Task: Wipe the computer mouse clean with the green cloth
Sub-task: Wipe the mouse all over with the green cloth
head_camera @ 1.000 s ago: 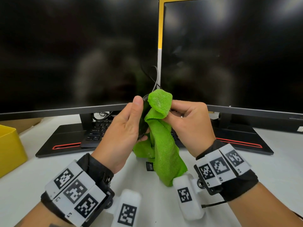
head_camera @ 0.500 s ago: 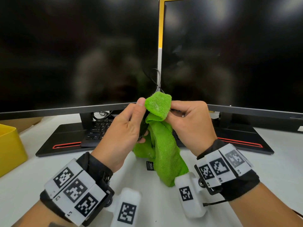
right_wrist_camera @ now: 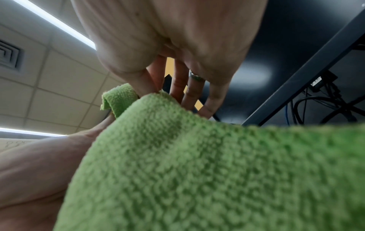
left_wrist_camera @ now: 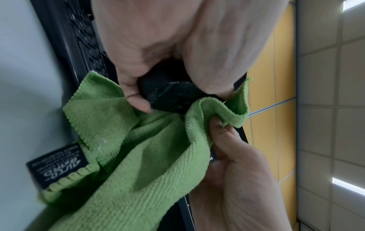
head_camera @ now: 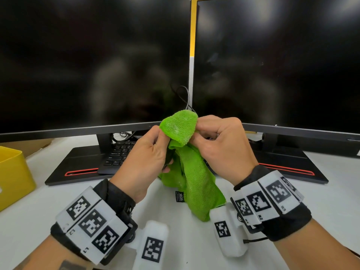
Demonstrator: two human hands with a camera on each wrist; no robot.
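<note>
I hold both hands up in front of the two monitors. My left hand (head_camera: 155, 151) grips the black computer mouse (left_wrist_camera: 169, 95), which the head view hides behind the cloth and my fingers. Its cable (head_camera: 186, 96) loops up in front of the screens. My right hand (head_camera: 210, 137) pinches the green cloth (head_camera: 179, 127) and holds a bunched fold of it over the top of the mouse. The rest of the cloth (left_wrist_camera: 138, 156) hangs down between my wrists, with a black label (head_camera: 179, 196) at its hem. In the right wrist view the cloth (right_wrist_camera: 197, 171) fills most of the picture.
Two dark monitors (head_camera: 93, 61) stand side by side on black bases with red stripes (head_camera: 81, 173). A black keyboard (head_camera: 118, 154) lies under the left one. A yellow bin (head_camera: 13, 172) sits at the left edge of the white table (head_camera: 321, 207).
My right hand has slid the bunched cloth up and left over the top of the mouse. My left thumb, clear before, is now partly covered by the fold. Both hands rose slightly.
</note>
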